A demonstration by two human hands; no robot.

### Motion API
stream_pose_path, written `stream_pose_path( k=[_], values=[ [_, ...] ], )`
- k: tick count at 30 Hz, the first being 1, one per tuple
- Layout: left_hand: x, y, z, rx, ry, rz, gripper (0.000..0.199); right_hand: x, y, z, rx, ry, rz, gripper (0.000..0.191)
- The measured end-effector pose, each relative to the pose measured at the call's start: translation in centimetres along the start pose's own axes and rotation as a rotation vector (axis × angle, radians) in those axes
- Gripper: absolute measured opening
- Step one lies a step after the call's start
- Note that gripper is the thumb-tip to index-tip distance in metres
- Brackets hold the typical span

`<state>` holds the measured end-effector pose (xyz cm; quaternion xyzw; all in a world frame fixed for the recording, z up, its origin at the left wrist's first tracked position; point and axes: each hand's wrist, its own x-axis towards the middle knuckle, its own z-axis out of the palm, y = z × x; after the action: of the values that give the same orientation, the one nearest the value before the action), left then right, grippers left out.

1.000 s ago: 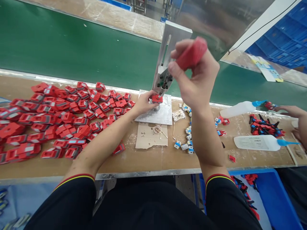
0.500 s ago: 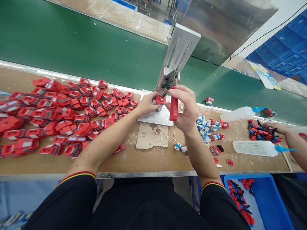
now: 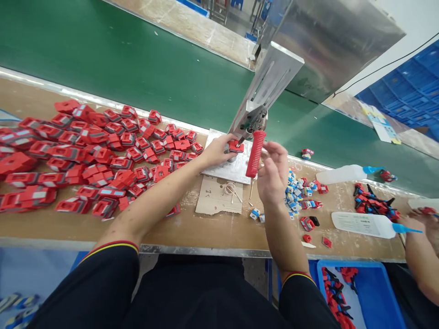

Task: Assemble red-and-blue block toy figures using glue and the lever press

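My left hand (image 3: pixel 219 151) pinches a small red toy part (image 3: pixel 236 146) with grey edging under the tip of a metal hand press (image 3: pixel 252 119). The press stands on a pale metal base plate (image 3: pixel 224 170). My right hand (image 3: pixel 273 171) is just right of the press's ribbed red handle (image 3: pixel 256 154), its fingers loosely bent and apart, not wrapped round the handle. Whether the fingertips brush the handle is hard to see. A torn piece of cardboard (image 3: pixel 214 196) with cotton swabs lies in front of the plate.
A large heap of red parts (image 3: pixel 99 151) covers the left bench. White-and-blue parts (image 3: pixel 293 194), glue bottles (image 3: pixel 363 225) and red-black pieces (image 3: pixel 372 201) lie right. A blue bin (image 3: pixel 380 292) stands below; a co-worker's hand (image 3: pixel 425 219) is at far right. Behind runs a green belt (image 3: pixel 137 68).
My right hand has come off the red handle and sits to its right. My left hand stays on the red part. The co-worker's hand has moved right, away from the red-black pieces.
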<state>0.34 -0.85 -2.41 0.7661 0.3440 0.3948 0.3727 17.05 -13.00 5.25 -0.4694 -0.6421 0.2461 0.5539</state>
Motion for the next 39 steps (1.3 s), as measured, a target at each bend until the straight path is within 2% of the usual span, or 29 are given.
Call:
stream_pose_path(
  k=[2, 4, 6, 8, 11, 15, 21, 26, 28, 30, 32, 35, 37, 39],
  values=[
    [0.0, -0.1, -0.1, -0.038, -0.033, -0.019, 0.044, 0.0, -1.3, -0.2, 0.162, -0.192, 0.251, 0.058],
    [0.0, -0.1, -0.2, -0.058, -0.050, -0.029, 0.045, 0.5, -2.9, -0.5, 0.278, -0.331, 0.446, 0.061],
    [0.1, 0.0, -0.3, -0.062, -0.063, -0.023, 0.044, 1.1, -4.2, -0.9, 0.352, -0.382, 0.549, 0.063],
    [0.1, 0.1, -0.3, -0.070, -0.086, -0.015, 0.042, 1.5, -4.7, -1.1, 0.373, -0.403, 0.579, 0.065],
    [0.0, 0.3, -0.3, -0.081, -0.104, -0.016, 0.038, 1.6, -4.2, -1.1, 0.298, -0.433, 0.564, 0.060],
    [-0.2, 0.3, -0.3, -0.065, -0.097, -0.029, 0.037, 1.8, -1.8, -0.4, 0.153, -0.479, 0.519, 0.053],
    [-0.2, 0.0, -0.2, -0.001, -0.082, -0.027, 0.035, 2.3, 2.0, 1.3, 0.092, -0.393, 0.418, 0.051],
    [0.0, 0.7, -0.1, 0.071, -0.111, -0.052, 0.040, 1.7, 3.2, 1.2, 0.119, -0.363, 0.374, 0.061],
    [-0.7, 1.2, -1.5, 0.149, -0.101, -0.028, 0.054, 0.5, 3.0, 0.1, 0.092, -0.280, 0.340, 0.064],
    [-2.0, 1.6, -4.0, 0.271, -0.082, -0.009, 0.069, -1.3, 2.6, -1.7, 0.021, -0.187, 0.286, 0.057],
    [-4.0, 1.6, -7.0, 0.439, -0.109, -0.040, 0.066, -3.2, 2.0, -3.8, -0.095, -0.163, 0.226, 0.041],
    [-7.3, 1.3, -10.6, 0.744, -0.269, -0.123, 0.047, -5.4, 1.3, -6.0, -0.283, -0.339, 0.128, 0.026],
    [-9.0, 1.1, -11.5, 0.845, -0.366, -0.132, 0.041, -6.1, 1.4, -6.2, -0.349, -0.494, 0.075, 0.025],
    [-10.1, 1.1, -11.3, 0.879, -0.388, -0.115, 0.043, -6.5, 1.8, -5.6, -0.403, -0.578, 0.046, 0.024]
  ],
)
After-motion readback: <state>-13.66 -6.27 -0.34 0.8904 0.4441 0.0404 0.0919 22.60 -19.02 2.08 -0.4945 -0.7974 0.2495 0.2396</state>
